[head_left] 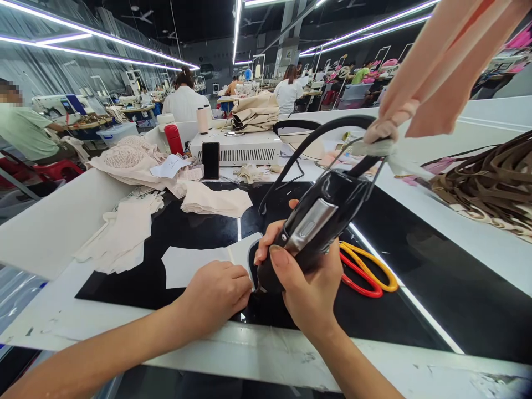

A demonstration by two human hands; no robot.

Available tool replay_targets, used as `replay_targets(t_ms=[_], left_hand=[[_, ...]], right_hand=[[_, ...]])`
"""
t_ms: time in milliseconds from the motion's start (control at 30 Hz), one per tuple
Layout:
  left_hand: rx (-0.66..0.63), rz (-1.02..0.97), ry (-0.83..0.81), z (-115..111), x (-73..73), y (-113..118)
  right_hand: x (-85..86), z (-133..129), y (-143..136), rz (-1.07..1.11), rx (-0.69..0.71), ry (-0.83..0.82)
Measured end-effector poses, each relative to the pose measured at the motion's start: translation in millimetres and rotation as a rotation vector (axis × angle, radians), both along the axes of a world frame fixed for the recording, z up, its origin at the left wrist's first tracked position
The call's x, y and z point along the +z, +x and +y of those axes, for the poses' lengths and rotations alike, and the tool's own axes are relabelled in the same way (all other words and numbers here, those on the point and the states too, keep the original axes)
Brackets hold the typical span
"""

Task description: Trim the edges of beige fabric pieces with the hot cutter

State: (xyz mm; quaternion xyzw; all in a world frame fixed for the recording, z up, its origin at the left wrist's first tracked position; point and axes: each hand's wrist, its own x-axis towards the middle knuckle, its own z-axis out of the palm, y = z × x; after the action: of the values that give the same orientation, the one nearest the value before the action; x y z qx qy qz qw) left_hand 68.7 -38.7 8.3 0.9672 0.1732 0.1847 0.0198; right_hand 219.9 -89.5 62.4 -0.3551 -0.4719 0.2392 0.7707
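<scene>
My right hand (310,280) is wrapped round a black corded hand tool (307,227) with a silver plate on its side. The tool is tilted, its lower end down at the black work surface close to my left fingertips. A knotted strip of pink fabric (415,94) is tied to its cable end, above. My left hand (220,288) is closed, its curled fingers pinching the near edge of a flat white fabric piece (187,263). The fingertips and the tool's tip are partly hidden. Red-and-yellow-handled scissors (369,269) lie to the right of my right hand.
Cream fabric stacks (216,199) and pale cut pieces (124,233) lie behind and left. At the back are a white vented box (245,149), a phone (210,160) and a red bottle (173,138). Brown straps (490,172) are heaped at right. Several people sit beyond.
</scene>
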Motion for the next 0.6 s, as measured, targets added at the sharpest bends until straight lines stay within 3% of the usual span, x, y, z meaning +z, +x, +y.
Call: replay_targets(t_ms=[400,600], left_hand=[[0.032,-0.019,-0.096,2.6,2.6,-0.8],[0.002,-0.038,-0.246,7.4,3.6,-5.2]], right_hand=[[-4.0,8.4,0.7,0.024,-0.003,0.05],[-3.5,5.6,0.0,0.004,0.001,0.032]])
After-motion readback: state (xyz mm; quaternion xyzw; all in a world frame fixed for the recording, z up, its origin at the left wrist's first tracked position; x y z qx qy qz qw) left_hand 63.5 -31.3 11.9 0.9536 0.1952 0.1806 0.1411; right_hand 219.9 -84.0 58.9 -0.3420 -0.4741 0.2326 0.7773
